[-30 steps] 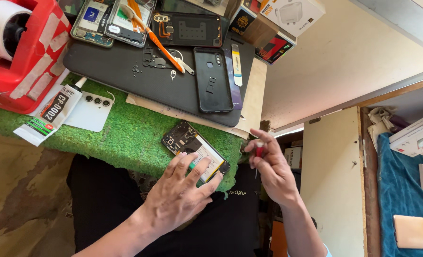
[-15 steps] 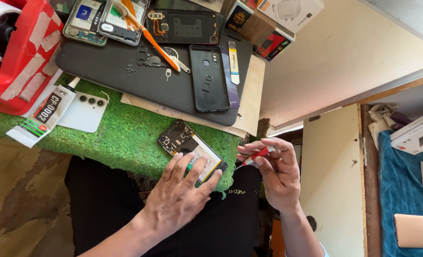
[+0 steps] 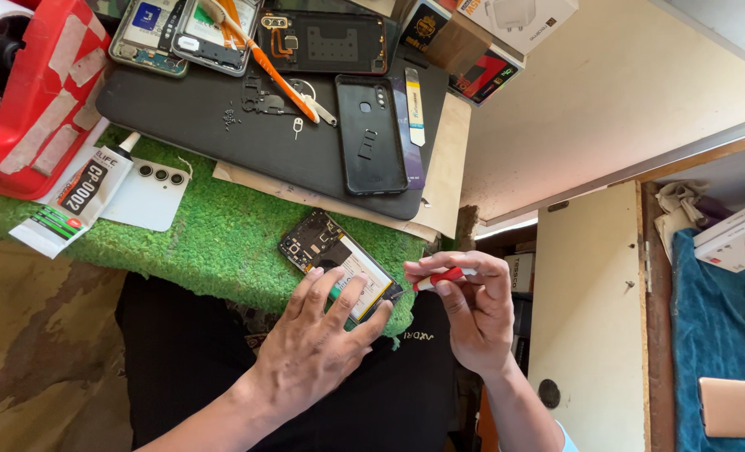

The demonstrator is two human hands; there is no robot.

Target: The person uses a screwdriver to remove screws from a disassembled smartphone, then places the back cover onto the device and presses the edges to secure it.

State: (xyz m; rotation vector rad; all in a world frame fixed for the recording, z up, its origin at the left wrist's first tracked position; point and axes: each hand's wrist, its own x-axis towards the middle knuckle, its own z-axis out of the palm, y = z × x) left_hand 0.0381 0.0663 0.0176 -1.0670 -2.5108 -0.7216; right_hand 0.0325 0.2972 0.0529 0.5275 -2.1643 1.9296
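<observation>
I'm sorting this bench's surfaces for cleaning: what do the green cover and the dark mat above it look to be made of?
The green cover looks like synthetic turf, probably plastic: short tufted fibres, matte and fuzzy. The dark mat looks like rubber or silicone, smooth with a dull sheen and rounded corners; the exact material can't be told. The left hand presses an opened phone onto the turf's edge, and the right hand holds a red tool.

Right of the green turf-covered bench (image 3: 221,243), a cream wall (image 3: 607,92) is lit by sunlight — below it, a pale cabinet door (image 3: 586,301).
</observation>
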